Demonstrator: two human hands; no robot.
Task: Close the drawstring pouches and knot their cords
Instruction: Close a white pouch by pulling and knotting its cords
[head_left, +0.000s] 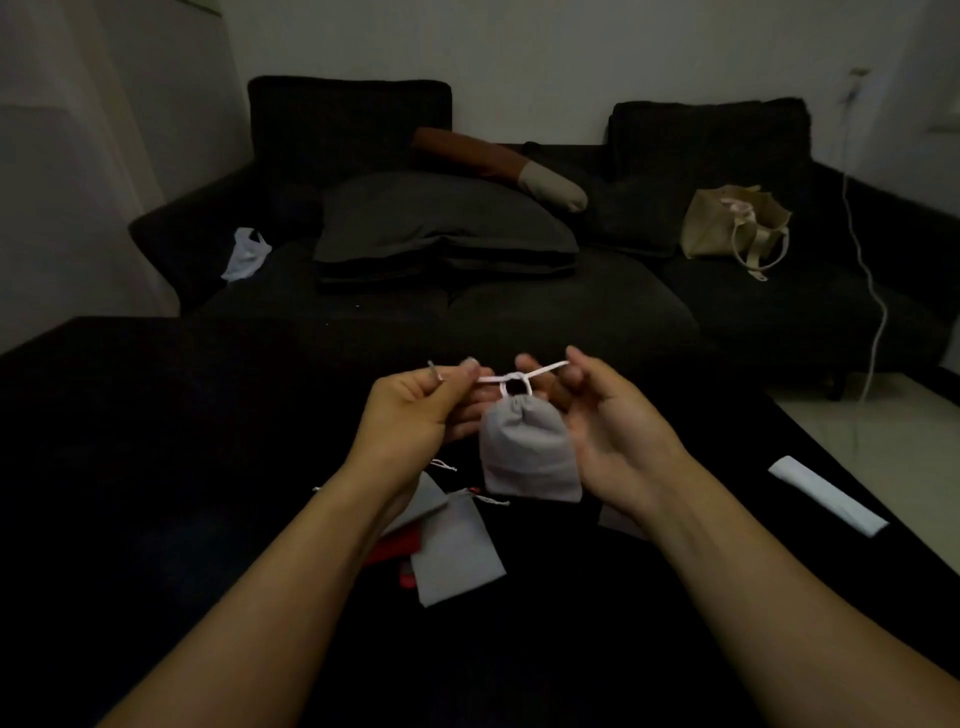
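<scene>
A small grey drawstring pouch (527, 452) hangs in the air between my hands, its mouth gathered shut. Its white cord (511, 376) crosses in a loose knot just above the mouth. My left hand (415, 410) pinches the cord's left end, whose tip sticks up past my fingers. My right hand (608, 415) pinches the right end. Both ends are stretched sideways. On the black table (208, 467) below lie two more grey pouches (457, 553), flat, partly under my left forearm.
Something red (392, 551) lies under the flat pouches. A white folded strip (826, 493) rests near the table's right edge. Behind the table stands a dark sofa (571, 306) with cushions, a beige tote bag (732, 228) and a white plastic bag (247, 254).
</scene>
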